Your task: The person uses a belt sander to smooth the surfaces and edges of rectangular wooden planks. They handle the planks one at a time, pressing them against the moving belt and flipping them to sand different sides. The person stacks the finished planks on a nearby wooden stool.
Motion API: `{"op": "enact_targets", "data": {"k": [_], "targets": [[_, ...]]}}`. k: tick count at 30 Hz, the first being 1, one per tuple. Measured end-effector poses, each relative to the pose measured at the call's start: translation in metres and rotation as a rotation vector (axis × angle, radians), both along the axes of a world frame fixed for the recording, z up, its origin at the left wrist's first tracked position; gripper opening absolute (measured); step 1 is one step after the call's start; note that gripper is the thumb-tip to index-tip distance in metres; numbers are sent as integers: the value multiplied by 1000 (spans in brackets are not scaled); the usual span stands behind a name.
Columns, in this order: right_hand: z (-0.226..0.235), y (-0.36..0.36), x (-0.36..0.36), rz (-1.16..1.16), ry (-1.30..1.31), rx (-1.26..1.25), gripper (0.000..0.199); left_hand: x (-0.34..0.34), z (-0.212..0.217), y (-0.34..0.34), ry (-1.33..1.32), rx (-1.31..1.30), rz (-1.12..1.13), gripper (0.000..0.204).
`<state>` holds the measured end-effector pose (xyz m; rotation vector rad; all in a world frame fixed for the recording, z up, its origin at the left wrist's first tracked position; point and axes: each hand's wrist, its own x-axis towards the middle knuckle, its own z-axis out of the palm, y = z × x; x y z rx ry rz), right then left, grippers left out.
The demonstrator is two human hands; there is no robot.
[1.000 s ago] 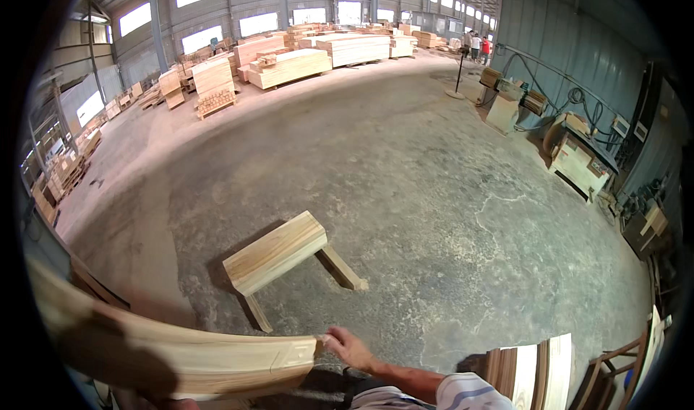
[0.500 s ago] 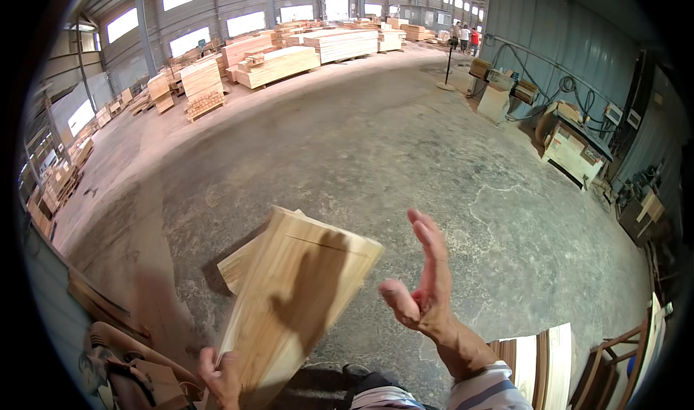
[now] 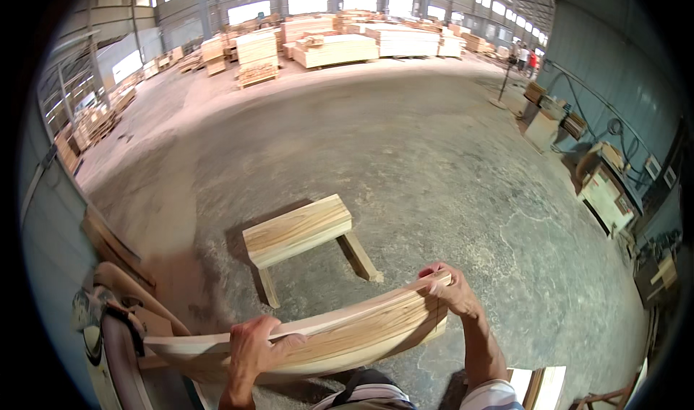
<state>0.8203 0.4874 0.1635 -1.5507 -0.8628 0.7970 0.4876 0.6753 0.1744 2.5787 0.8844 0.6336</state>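
Both my hands grip a long pale wooden board (image 3: 361, 332), held on its long edge across the front of my body. My left hand (image 3: 256, 348) closes over its upper edge left of the middle, thumb along the near face. At its right end, my right hand (image 3: 452, 292) wraps the upper corner. The board's left end overlaps a machine (image 3: 119, 352) at the lower left; I cannot tell whether they touch. Beyond the board, a pale stack of wood (image 3: 300, 231) lies across two wooden strips (image 3: 358, 257) on the floor.
More boards (image 3: 546, 388) stand at the lower right. A white-panelled machine (image 3: 607, 197) is by the right wall. Lumber stacks (image 3: 336, 51) line the far side of the concrete floor (image 3: 405, 150). People (image 3: 531, 62) stand far off at right.
The board has swung from slanting forward to lying crosswise before me, uncovering the wood on the strips. My right hand, open and free before, now grips its right end.
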Motion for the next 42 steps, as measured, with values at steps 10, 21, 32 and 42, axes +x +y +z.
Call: {"op": "enact_targets", "data": {"k": [10,21,32,42], "targets": [[-89,64,-103,9,272,115,42,-76,-2,32,351,-387,115,51],[-123,73,-112,210,367,-140,57,-118,-52,21,305,-519,303,54],[-167,83,-103,294,379,-267,46,-128,-129,-51,-247,59,753,40],[-163,97,-148,498,471,-300,62,-223,-194,-177,-1173,-789,1655,51]]}}
